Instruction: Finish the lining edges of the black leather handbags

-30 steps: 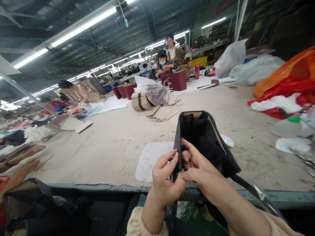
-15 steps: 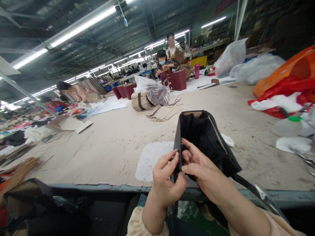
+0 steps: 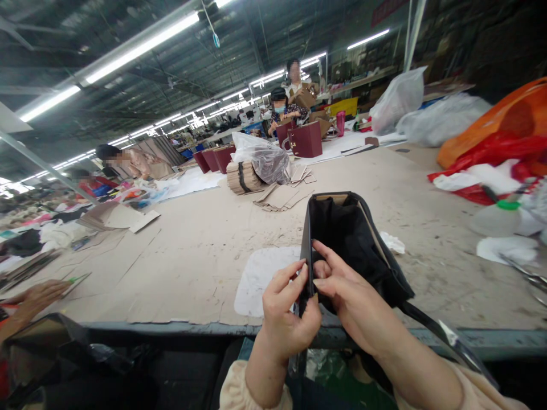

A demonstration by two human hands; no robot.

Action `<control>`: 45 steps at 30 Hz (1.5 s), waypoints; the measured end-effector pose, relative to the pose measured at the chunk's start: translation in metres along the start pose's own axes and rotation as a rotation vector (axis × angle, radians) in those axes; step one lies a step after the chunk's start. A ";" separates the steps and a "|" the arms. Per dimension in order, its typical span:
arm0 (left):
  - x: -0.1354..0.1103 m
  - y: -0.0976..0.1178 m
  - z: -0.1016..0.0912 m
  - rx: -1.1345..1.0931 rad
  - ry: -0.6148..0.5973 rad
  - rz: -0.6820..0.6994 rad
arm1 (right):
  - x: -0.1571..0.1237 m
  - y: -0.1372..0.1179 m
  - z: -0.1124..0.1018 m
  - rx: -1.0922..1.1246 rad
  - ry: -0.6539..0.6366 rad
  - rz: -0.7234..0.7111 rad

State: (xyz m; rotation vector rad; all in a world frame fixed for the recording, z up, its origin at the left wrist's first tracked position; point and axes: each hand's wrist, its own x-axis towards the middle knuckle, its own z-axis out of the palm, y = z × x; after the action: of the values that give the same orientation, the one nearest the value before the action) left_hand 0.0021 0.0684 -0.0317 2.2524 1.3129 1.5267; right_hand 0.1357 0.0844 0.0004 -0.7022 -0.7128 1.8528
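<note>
A black handbag stands at the table's near edge, its mouth facing up and its dark fabric lining showing. Its strap trails off to the lower right. On the outer left side, my left hand has its fingers closed on the bag's rim. From inside the mouth, my right hand presses the same rim, index finger stretched along the edge and thumb against it. The rim sits between the two hands. What lies under the fingertips is hidden.
A co-worker's hand is on the table at left, near another black bag. White paper lies beside my left hand. Farther back are cardboard pieces and maroon bags. Scissors and a green-capped bottle are at right.
My hands keep their hold on the bag's rim with hardly any shift. The co-worker's hand at left now shows a thin green-tipped tool. The view has moved slightly.
</note>
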 end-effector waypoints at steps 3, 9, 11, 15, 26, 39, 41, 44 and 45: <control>0.000 0.000 0.000 0.004 -0.010 -0.004 | 0.000 0.000 0.001 -0.022 0.001 -0.012; 0.000 0.002 0.000 -0.018 -0.024 -0.013 | -0.001 -0.002 -0.002 -0.114 -0.014 -0.016; -0.001 0.002 0.000 -0.029 -0.034 -0.023 | -0.001 -0.003 -0.002 -0.132 -0.023 -0.006; -0.001 0.000 0.000 -0.047 -0.042 -0.026 | -0.001 -0.003 -0.003 -0.135 -0.015 0.021; 0.001 0.000 0.001 -0.005 0.002 -0.009 | 0.001 -0.001 0.002 -0.010 0.019 -0.001; -0.001 -0.001 -0.002 0.000 -0.045 0.007 | -0.002 -0.003 -0.001 -0.102 -0.026 0.028; 0.000 -0.001 -0.002 -0.011 -0.042 0.004 | -0.002 -0.002 -0.002 -0.112 -0.029 0.038; 0.001 -0.001 -0.003 -0.026 -0.024 -0.013 | -0.003 0.000 -0.004 -0.086 -0.059 0.035; 0.001 -0.001 -0.003 -0.028 -0.017 -0.015 | -0.003 0.000 -0.004 -0.061 -0.067 0.026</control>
State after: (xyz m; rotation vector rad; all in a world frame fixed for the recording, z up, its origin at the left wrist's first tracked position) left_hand -0.0004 0.0689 -0.0299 2.2283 1.2930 1.5077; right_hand 0.1402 0.0819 -0.0018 -0.6937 -0.8095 1.8920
